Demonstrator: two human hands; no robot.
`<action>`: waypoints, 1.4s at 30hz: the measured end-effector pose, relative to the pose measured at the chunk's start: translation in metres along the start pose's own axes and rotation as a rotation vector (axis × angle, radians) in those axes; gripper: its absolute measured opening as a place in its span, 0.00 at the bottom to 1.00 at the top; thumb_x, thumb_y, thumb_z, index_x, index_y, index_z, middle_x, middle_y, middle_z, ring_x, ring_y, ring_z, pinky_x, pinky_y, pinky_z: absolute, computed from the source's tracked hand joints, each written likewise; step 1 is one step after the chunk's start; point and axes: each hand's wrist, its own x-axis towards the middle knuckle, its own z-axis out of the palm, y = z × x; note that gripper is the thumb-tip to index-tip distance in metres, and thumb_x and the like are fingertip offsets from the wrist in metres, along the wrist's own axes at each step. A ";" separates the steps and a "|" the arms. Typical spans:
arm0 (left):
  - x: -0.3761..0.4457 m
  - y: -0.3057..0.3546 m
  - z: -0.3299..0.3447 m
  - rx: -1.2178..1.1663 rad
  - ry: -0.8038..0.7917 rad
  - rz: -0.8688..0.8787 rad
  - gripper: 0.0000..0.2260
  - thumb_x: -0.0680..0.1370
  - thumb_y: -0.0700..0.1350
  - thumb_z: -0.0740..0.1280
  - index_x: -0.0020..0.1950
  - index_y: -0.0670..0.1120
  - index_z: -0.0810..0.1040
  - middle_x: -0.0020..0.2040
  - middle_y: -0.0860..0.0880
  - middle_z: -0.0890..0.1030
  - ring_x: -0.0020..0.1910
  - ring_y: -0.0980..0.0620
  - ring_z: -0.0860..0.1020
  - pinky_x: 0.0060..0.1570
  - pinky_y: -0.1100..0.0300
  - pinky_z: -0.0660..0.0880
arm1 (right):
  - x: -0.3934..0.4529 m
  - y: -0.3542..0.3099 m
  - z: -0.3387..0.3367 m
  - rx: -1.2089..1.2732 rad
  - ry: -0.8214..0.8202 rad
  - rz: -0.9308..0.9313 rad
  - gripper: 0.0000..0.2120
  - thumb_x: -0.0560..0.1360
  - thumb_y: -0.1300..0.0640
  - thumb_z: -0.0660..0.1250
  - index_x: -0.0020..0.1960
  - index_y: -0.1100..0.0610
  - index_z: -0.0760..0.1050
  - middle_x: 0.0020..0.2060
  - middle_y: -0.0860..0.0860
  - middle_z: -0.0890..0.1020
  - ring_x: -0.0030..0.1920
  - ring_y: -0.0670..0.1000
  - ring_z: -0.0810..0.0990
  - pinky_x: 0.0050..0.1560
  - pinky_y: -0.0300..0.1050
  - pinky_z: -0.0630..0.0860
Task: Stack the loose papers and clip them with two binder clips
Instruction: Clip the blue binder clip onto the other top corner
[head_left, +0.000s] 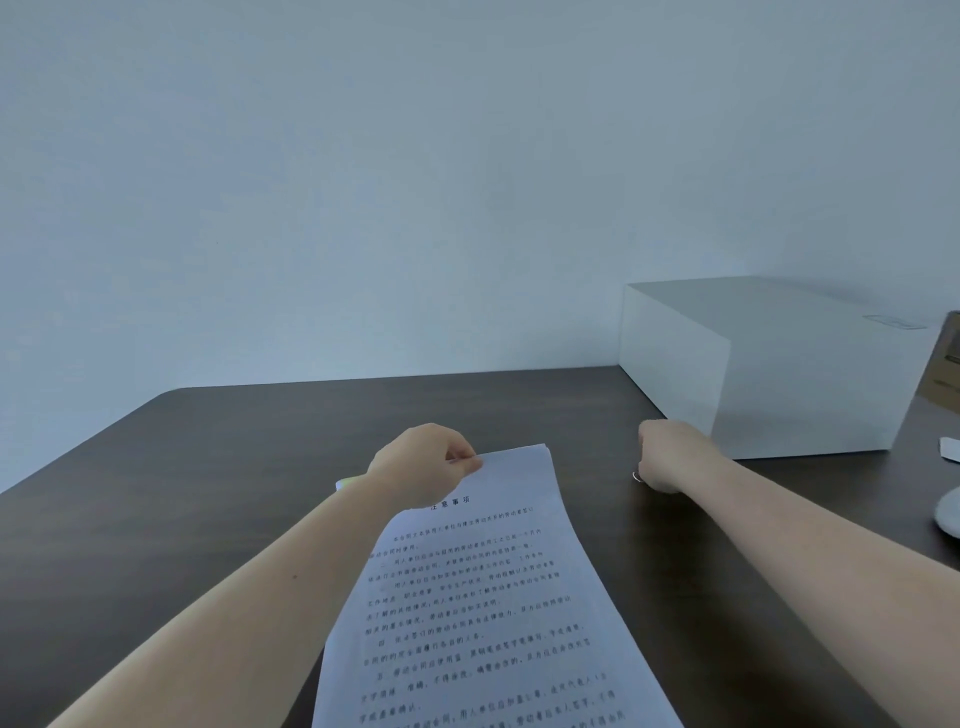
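Papers (483, 597) printed with text lay stacked on the dark table (234, 441), pinched at their far edge by the left hand (423, 462). Right hand (662, 457) was fisted near a white box (753, 374), its contents untellable.

Papers (483, 597) cut off by bottom edge; tiny silvery thing (637, 476) under right hand (662, 457), unidentifiable.

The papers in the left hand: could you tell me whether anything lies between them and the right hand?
Nothing visible does: only bare dark table separates the papers, pinched by the left hand, from the right hand.
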 end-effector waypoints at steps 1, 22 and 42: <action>0.000 -0.001 0.001 -0.009 -0.001 0.001 0.09 0.78 0.55 0.62 0.50 0.55 0.81 0.45 0.55 0.82 0.44 0.50 0.83 0.49 0.53 0.79 | 0.000 -0.002 0.000 0.030 0.021 -0.006 0.10 0.77 0.58 0.63 0.58 0.58 0.73 0.58 0.55 0.78 0.54 0.56 0.76 0.44 0.42 0.69; 0.012 -0.007 0.012 -0.065 0.073 0.132 0.08 0.77 0.56 0.64 0.53 0.56 0.78 0.28 0.55 0.68 0.27 0.56 0.67 0.30 0.62 0.66 | -0.031 -0.096 -0.042 0.762 0.034 -0.607 0.06 0.74 0.59 0.71 0.49 0.57 0.83 0.43 0.52 0.86 0.45 0.48 0.82 0.47 0.36 0.76; 0.010 -0.019 0.008 -0.111 0.005 0.113 0.14 0.78 0.47 0.62 0.32 0.56 0.69 0.28 0.53 0.68 0.28 0.52 0.66 0.31 0.62 0.67 | -0.034 -0.101 -0.026 0.573 -0.020 -0.778 0.21 0.70 0.47 0.75 0.59 0.53 0.76 0.45 0.50 0.83 0.45 0.51 0.79 0.47 0.44 0.75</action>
